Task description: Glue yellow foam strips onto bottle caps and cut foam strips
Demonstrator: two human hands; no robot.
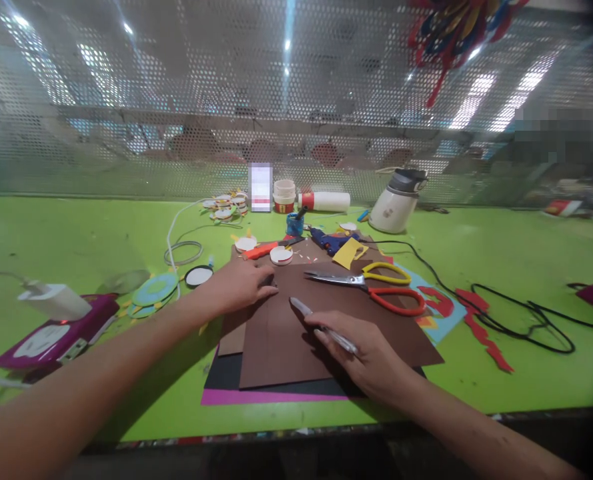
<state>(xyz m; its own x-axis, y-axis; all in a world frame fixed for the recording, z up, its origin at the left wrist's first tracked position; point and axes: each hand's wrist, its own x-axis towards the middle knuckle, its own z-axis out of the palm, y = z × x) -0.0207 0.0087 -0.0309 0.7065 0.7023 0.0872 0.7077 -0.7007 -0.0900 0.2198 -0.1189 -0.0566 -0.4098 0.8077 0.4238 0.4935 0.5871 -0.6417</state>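
Note:
A brown sheet (296,333) lies on top of a stack of black and pink sheets on the green table (76,233). My left hand (239,285) rests on the sheet's upper left corner, fingers curled down and pressing it flat. My right hand (369,357) lies on the sheet's right part and grips a silver pen (321,325), whose tip points up and left over the brown surface. Just beyond the pen lie scissors (376,285) with one yellow and one red handle, blades pointing left.
A blue glue gun (333,241), yellow paper scraps, round white discs and an orange cutter lie behind the sheets. A white jug (396,200), a white tube and cups stand at the back by a perforated metal screen. Black cable (516,320) and red cut-outs lie right; a purple device (56,337) left.

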